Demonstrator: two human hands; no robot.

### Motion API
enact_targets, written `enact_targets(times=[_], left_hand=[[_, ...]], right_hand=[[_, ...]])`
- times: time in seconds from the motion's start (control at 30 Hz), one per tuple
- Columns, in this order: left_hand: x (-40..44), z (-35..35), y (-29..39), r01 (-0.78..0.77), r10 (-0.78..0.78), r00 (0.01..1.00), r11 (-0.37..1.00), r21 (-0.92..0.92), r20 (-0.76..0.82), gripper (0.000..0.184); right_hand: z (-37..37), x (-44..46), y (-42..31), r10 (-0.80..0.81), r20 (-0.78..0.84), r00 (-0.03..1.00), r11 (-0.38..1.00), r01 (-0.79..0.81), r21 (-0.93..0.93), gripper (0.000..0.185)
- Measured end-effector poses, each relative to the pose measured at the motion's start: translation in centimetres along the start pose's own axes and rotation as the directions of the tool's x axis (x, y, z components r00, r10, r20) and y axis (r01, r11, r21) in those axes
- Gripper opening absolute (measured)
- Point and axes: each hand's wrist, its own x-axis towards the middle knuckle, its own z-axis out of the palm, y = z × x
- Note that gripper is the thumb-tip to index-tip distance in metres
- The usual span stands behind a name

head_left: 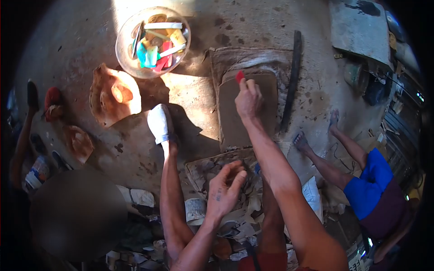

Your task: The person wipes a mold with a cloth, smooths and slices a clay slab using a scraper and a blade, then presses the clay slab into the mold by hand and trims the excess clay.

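Note:
My right hand (248,100) is closed on a small red scraper (239,76), only the end of which shows past the fingers. It is over the upper part of a smooth, brown, clay-like slab (246,126) with rounded far corners. Whether the scraper touches the slab I cannot tell. My left hand (227,187) is raised nearer my body, with its fingers loosely bent, the thumb apart and nothing visible in it. Beneath the slab is a worn, dusty board (221,56). A long dark bar (293,81) lies along its right side.
A clear bowl (121,54) holds several tools, sponges and red pieces at the upper left. Near it sits a reddish-brown clay form (106,97). One person sits at the right in blue shorts (370,180), another at the left. Scraps (244,221) litter the ground by my legs.

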Motion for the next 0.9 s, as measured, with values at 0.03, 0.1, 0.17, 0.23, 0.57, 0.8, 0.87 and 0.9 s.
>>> enact_targets(times=[0.03, 0.1, 0.17, 0.23, 0.57, 0.8, 0.87, 0.9], left_hand=[[-0.1, 0.1, -0.5, -0.003, 0.002, 1.0, 0.999, 0.05, 0.015, 0.042], [-0.5, 0.0, -1.4, 0.041, -0.043, 0.998, 0.997, 0.063, 0.039, 0.042], [-0.6, 0.1, -2.2, 0.061, -0.066, 0.995, 0.996, 0.063, 0.072, 0.042], [-0.5, 0.2, -2.5, 0.055, -0.059, 0.997, 0.997, 0.058, 0.056, 0.041], [0.2, 0.3, -8.6, 0.072, -0.072, 0.997, 0.997, 0.032, -0.02, 0.042], [1.4, -0.2, -8.9, 0.133, -0.134, 0.991, 0.99, 0.037, 0.017, 0.042], [1.4, 0.2, -9.5, 0.105, -0.11, 0.993, 0.99, -0.089, -0.047, 0.041], [1.5, 0.3, -9.8, 0.136, -0.139, 0.99, 0.987, -0.086, -0.033, 0.04]], right_hand=[[-0.2, -1.3, -1.0, -0.151, 0.065, 0.986, 0.987, 0.147, 0.06, 0.03], [-1.1, -2.9, -1.6, -0.37, 0.146, 0.918, 0.925, 0.349, 0.151, 0.029], [-2.3, -1.6, -0.4, -0.485, 0.166, 0.859, 0.871, 0.455, 0.187, 0.027], [-2.5, 0.4, 0.1, -0.592, 0.093, 0.801, 0.801, 0.57, 0.185, 0.02], [-2.0, -11.0, 3.9, -0.687, 0.161, 0.708, 0.72, 0.636, 0.278, 0.03], [-4.3, -17.5, 7.9, -0.701, 0.305, 0.644, 0.712, 0.618, 0.333, 0.031], [-4.5, -9.2, 5.3, -0.622, 0.075, 0.779, 0.763, 0.582, 0.282, 0.025], [-3.7, -4.5, 4.5, -0.586, 0.015, 0.81, 0.792, 0.569, 0.222, 0.025]])
